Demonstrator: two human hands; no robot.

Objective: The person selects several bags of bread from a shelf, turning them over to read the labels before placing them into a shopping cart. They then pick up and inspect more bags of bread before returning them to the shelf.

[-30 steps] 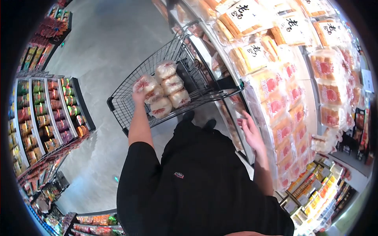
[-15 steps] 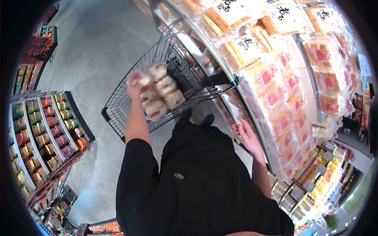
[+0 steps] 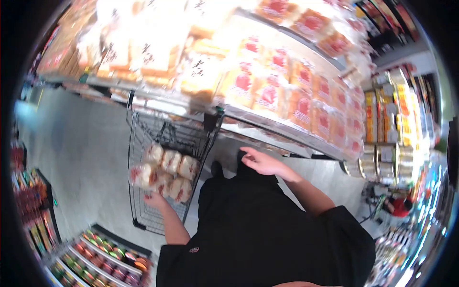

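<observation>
Probably light, soft, slippery outside and easily crushed, the bagged bread lies in the wire cart at 10 o'clock from the wearer's torso; cupping it underneath seems safest. The left hand is at the bread's 7 o'clock edge, grip unclear. At the torso's 12 o'clock, the right hand hangs loosely curled, holding nothing.

A loose black top with short sleeves that leave the forearms bare, a small pinkish badge on its front, black trousers and dark rounded shoes
</observation>
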